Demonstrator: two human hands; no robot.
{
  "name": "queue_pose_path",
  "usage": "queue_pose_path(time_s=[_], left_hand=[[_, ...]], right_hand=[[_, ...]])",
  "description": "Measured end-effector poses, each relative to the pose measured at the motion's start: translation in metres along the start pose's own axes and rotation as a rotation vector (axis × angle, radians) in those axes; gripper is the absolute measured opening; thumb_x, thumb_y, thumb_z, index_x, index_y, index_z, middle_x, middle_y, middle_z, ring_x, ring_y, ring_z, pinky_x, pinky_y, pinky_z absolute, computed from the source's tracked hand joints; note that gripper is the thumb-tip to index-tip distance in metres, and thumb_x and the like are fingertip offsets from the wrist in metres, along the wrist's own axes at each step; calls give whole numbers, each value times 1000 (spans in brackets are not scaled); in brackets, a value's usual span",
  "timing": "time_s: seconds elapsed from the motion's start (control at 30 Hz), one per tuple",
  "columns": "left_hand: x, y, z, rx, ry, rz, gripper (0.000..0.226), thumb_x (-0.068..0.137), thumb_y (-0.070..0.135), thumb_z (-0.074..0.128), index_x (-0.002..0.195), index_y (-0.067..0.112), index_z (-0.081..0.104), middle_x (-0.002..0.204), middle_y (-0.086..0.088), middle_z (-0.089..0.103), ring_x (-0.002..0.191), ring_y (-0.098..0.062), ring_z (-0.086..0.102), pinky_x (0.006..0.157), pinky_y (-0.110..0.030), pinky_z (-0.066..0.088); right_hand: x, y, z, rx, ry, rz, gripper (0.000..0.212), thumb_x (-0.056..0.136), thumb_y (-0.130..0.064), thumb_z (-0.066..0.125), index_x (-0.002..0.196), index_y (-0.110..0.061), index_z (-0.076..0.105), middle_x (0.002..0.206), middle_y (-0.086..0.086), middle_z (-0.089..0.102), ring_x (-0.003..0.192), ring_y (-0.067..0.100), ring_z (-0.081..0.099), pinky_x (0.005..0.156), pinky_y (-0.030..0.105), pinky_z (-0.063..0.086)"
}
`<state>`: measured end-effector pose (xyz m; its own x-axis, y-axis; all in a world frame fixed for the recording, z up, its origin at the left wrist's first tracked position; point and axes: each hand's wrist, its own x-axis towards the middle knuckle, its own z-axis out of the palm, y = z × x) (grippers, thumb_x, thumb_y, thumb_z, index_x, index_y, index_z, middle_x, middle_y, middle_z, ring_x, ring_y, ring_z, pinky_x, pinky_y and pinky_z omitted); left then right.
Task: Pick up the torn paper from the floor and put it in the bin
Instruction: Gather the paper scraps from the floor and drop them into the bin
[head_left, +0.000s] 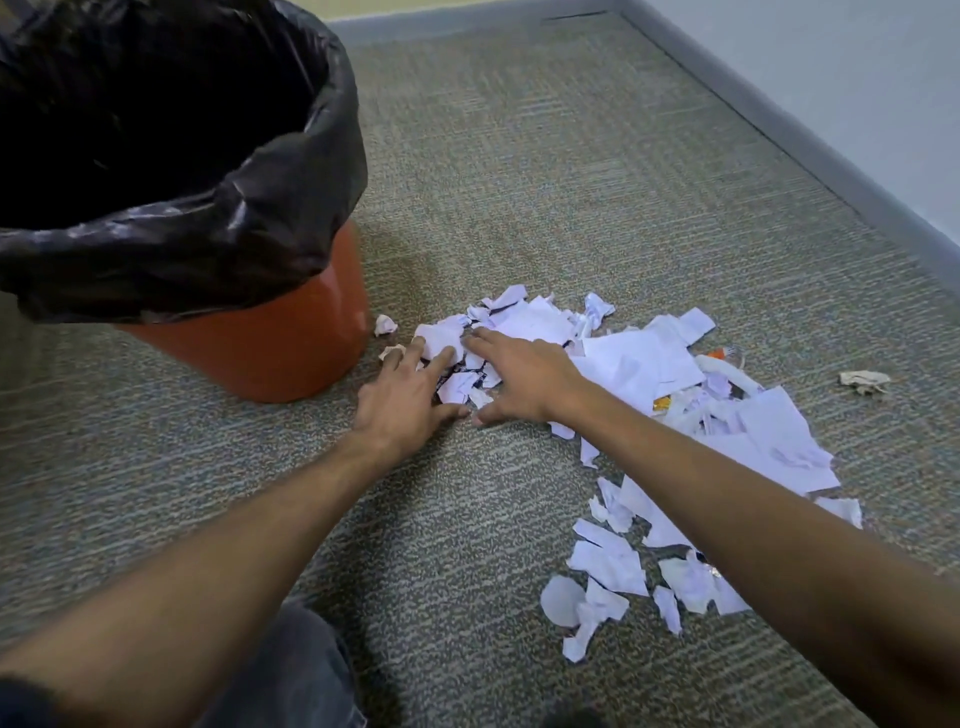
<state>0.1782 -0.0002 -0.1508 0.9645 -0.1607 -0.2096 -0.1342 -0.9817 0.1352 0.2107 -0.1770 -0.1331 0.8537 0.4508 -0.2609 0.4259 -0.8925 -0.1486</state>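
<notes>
Dark trouser cloth over my knee (306, 670) sits nearest, at the bottom edge, with my two bare forearms reaching out over it across the grey-flecked carpet (467, 519). To the right of my right arm, loose scraps of torn paper (608, 564) lie flat on the floor, the near end of a white heap that runs away toward the wall. Farther out, my left hand (408, 400) lies palm down at the heap's left end, its fingers (415, 353) spread, the tips touching the scraps. My right hand (522, 376) lies just beside it, palm down on the paper, fingers straight and slightly parted, thumb out on the carpet; neither hand grips anything. Past my right wrist the pile holds bigger white sheets with a few orange bits mixed in. One small crumpled ball (385, 325) lies apart by the bin, and a tan crumpled scrap (863, 381) lies well off to the right. Left of my hands stands the orange bin (291, 343), lined with a black bag (208, 244) folded over its rim. Beyond runs a grey skirting (769, 130) under a pale wall.
</notes>
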Motion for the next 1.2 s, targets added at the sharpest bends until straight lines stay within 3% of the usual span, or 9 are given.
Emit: queue_pose_path(time_s=[0.1, 0.27, 0.37, 0.5, 0.63, 0.77, 0.87, 1.03, 1.2], left_hand=[[3, 2, 4, -13, 32, 12, 62, 87, 56, 61, 141, 33, 43, 144, 1, 40, 131, -24, 39, 85, -50, 51], [5, 3, 6, -166, 140, 35, 32, 91, 35, 64, 120, 21, 67, 121, 1, 64, 111, -25, 58, 86, -41, 51], [4, 4, 3, -261, 199, -40, 24, 89, 23, 69, 112, 17, 72, 111, -4, 69, 100, -26, 63, 84, -36, 49], [-1, -1, 0, -335, 227, -74, 20, 86, 17, 72, 105, 15, 75, 106, -6, 72, 91, -25, 65, 84, -35, 51], [-9, -1, -10, -380, 287, -58, 19, 84, 16, 73, 103, 13, 76, 105, -6, 73, 89, -25, 66, 85, -36, 53], [-22, 10, -37, -419, 392, 35, 18, 85, 13, 71, 103, 10, 75, 105, -6, 72, 88, -23, 66, 85, -34, 50], [-29, 20, -65, -441, 467, 100, 17, 85, 15, 71, 101, 11, 76, 106, -4, 72, 93, -22, 66, 86, -34, 52], [-48, 32, -130, -467, 605, 179, 15, 84, 18, 72, 98, 13, 76, 97, -5, 72, 88, -25, 65, 77, -36, 52], [-78, 14, -204, -555, 783, 193, 12, 83, 23, 76, 93, 18, 78, 90, -3, 73, 80, -21, 66, 74, -36, 55]], right_hand=[[10, 1, 3, -65, -9, -13, 106, 73, -58, 76, 155, -26, 16, 163, -5, 19, 134, 27, 48, 96, 43, 48], [18, 6, 9, -22, 69, 14, 84, 80, -44, 75, 148, -23, 30, 131, 6, 57, 115, 32, 59, 84, 42, 48], [17, 8, 14, 74, 127, 0, 57, 85, -32, 72, 134, -21, 45, 119, 7, 63, 107, 31, 60, 76, 37, 44], [11, 10, 20, 223, 187, 7, 33, 87, -20, 68, 120, -17, 63, 115, 10, 68, 105, 31, 62, 76, 35, 44], [-1, 14, 14, 409, 252, 47, 12, 86, -16, 69, 97, -15, 74, 84, 8, 69, 75, 24, 58, 63, 30, 38], [-19, 18, -13, 560, 358, 87, 3, 81, -11, 70, 81, -10, 73, 76, 4, 70, 70, 23, 64, 68, 33, 49], [-36, 17, -47, 641, 410, 92, 8, 82, -8, 74, 76, -10, 70, 74, -1, 68, 67, 18, 68, 69, 28, 53], [-62, 2, -112, 712, 505, 63, 2, 83, -7, 75, 82, -7, 74, 69, 2, 72, 57, 7, 69, 59, 22, 56], [-77, -37, -189, 816, 559, -50, 4, 85, -5, 73, 87, -3, 74, 75, 11, 74, 64, 18, 71, 70, 32, 59]])
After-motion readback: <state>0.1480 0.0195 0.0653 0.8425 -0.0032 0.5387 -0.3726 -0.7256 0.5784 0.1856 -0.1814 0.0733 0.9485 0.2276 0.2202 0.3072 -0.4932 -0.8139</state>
